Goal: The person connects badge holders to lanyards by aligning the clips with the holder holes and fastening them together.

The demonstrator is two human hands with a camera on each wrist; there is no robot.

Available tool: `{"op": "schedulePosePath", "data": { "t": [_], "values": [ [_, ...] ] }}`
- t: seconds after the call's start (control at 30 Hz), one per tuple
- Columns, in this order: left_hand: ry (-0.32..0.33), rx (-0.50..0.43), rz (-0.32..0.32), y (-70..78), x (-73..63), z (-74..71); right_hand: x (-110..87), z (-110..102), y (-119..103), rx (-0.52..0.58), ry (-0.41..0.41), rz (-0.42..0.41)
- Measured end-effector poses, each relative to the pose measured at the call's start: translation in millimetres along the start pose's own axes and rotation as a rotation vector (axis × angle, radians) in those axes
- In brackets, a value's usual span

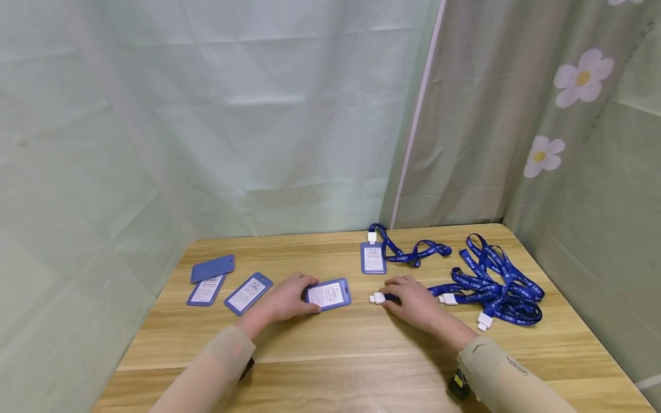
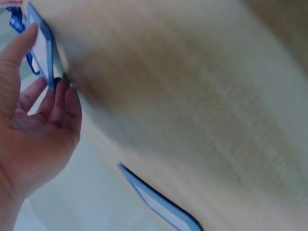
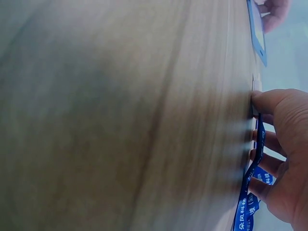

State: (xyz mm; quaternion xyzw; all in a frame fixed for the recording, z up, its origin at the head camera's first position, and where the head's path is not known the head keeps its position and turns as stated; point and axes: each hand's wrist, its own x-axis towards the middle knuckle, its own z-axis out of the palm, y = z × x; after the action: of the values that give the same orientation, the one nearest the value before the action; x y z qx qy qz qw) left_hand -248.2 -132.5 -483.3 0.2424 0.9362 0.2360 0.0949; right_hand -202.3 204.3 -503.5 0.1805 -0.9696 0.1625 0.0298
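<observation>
Between the thumb and fingers of my left hand (image 1: 288,298) is a blue badge holder (image 1: 329,293), gripped by its left end; its printed card faces up and its slotted end points right. The left wrist view shows the thumb on one edge of this badge holder (image 2: 42,48) and fingertips at the other. My right hand (image 1: 415,303) pinches a blue lanyard by its white plastic clip (image 1: 377,298), which points left toward the badge holder, apart from it. In the right wrist view the strap (image 3: 255,161) of that lanyard runs under the palm.
Left of my left hand lie a badge holder (image 1: 248,293) and another card holder (image 1: 205,290) partly under a blue one (image 1: 213,268). A badge with lanyard attached (image 1: 373,258) lies at the back. Several blue lanyards (image 1: 508,289) are heaped at the right. Curtains hang behind the table (image 1: 330,367).
</observation>
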Motion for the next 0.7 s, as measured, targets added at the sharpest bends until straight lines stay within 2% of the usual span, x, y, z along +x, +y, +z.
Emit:
{"op": "schedulePosePath", "data": {
  "t": [0.27,0.4,0.57,0.7],
  "values": [
    [0.039,0.128,0.049,1.8,-7.2,6.1,0.1,0,0,0.003,0.002,-0.005],
    [0.02,0.168,0.055,-0.5,-12.3,7.3,0.5,1,2,-0.002,0.011,-0.008],
    [0.002,0.181,0.059,-2.1,-18.0,8.9,0.8,2,6,0.008,0.044,-0.008],
    [0.012,0.177,0.06,-2.1,-20.9,10.8,1.1,1,12,0.012,0.064,0.001]
  ]
}}
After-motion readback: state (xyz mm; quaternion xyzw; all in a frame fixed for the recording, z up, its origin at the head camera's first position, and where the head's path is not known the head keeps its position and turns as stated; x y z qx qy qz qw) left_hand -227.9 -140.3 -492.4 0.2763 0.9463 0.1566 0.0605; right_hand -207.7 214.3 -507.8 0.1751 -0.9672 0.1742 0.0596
